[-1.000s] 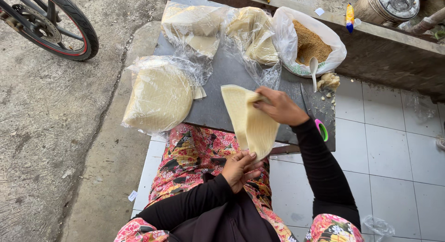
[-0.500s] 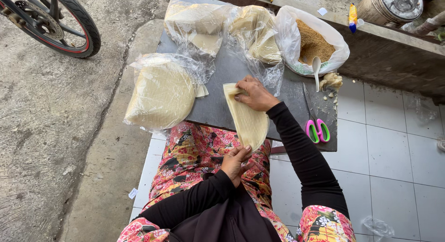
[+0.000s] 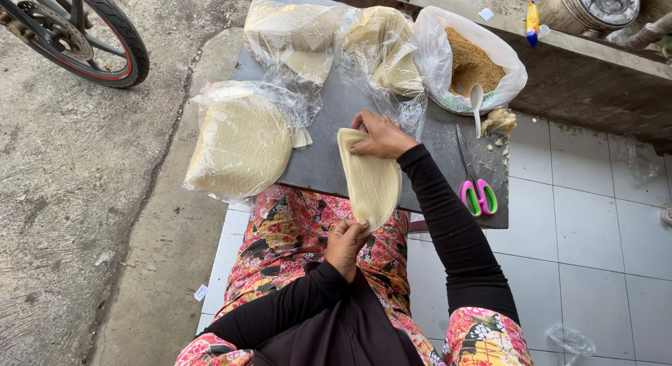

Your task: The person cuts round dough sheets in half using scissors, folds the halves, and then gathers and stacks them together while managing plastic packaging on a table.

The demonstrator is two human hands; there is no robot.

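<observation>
A pale, thin, folded dough wrapper (image 3: 369,180) lies over the near edge of a dark grey board (image 3: 329,142). My right hand (image 3: 381,135) presses flat on its far end. My left hand (image 3: 345,244) pinches the wrapper's near tip above my lap, over the flowered cloth. Both arms wear black sleeves.
A round stack of wrappers in clear plastic (image 3: 241,142) lies at the board's left. Two more plastic bags of wrappers (image 3: 329,40) sit at the back. A bag of brown filling (image 3: 472,61) holds a white spoon (image 3: 477,103). Pink-green scissors (image 3: 477,194) lie right. A bicycle wheel (image 3: 84,37) stands far left.
My right hand slid further up the wrapper toward its far end, pressing it down on the board. My left hand kept its hold on the near tip.
</observation>
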